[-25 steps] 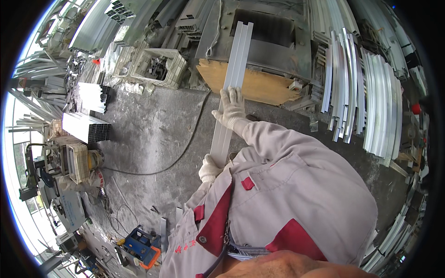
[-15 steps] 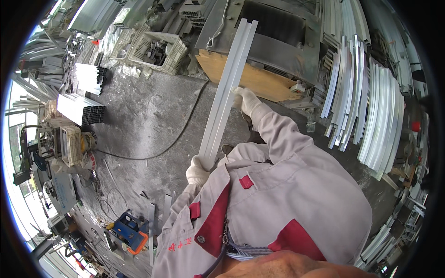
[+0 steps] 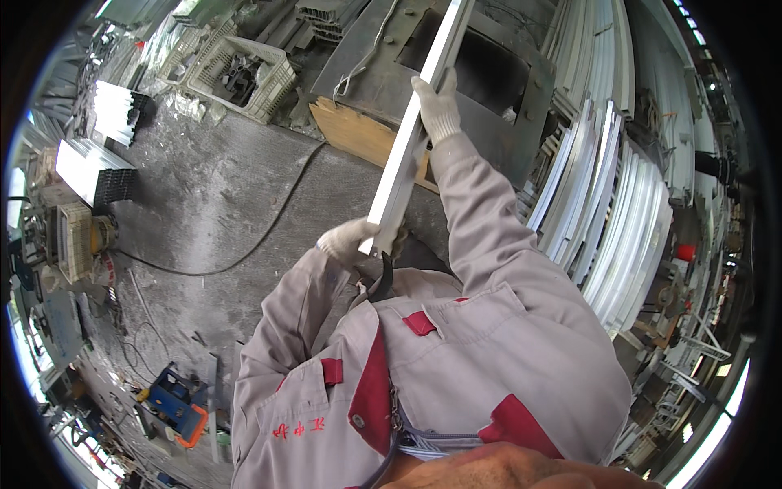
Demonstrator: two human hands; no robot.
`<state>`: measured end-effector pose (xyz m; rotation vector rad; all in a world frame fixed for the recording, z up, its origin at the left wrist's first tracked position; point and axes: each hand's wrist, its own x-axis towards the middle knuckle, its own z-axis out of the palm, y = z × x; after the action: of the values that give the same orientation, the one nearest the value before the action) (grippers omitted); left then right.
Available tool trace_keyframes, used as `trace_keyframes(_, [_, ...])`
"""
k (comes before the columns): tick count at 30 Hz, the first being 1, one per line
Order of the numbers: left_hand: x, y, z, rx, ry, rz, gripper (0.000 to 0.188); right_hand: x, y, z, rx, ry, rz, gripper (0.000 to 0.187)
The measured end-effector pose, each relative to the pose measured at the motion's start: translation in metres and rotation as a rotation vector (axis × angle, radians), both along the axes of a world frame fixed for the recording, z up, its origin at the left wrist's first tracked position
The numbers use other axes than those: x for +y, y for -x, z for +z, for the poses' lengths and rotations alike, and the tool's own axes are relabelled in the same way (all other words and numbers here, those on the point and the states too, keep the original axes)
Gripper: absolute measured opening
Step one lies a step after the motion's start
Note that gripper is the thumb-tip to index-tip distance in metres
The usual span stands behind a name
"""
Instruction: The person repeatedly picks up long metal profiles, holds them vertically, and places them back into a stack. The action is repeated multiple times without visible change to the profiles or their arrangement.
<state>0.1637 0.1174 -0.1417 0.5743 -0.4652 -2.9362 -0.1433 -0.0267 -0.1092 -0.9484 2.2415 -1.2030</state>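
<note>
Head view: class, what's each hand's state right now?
Left hand: closed on the near end of the metal profile.
Right hand: closed on it farther along.

Open floor [image 3: 195, 220] left, cable [image 3: 262, 239] across

The grey, scuffed floor [image 3: 204, 191] carries a dark cable [image 3: 195, 274] in a long curve, a pale plastic crate [image 3: 281, 77] of dark pieces [image 3: 238, 77], bundled profiles [image 3: 81, 167] and a blue-and-orange tool [image 3: 175, 397] beside a metal strip [image 3: 213, 407]
</note>
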Motion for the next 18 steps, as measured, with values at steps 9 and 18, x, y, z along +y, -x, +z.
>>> trace_keyframes(9, [-0.037,0.03,-0.02,-0.235,0.063,0.108,0.069,-0.04,-0.023,0.049,0.226,-0.645,-0.067,0.107])
trace_keyframes(18, [0.035,-0.061,-0.04,-0.263,-0.133,0.116,0.079,0.025,-0.106,0.017,0.323,-0.662,-0.056,0.107])
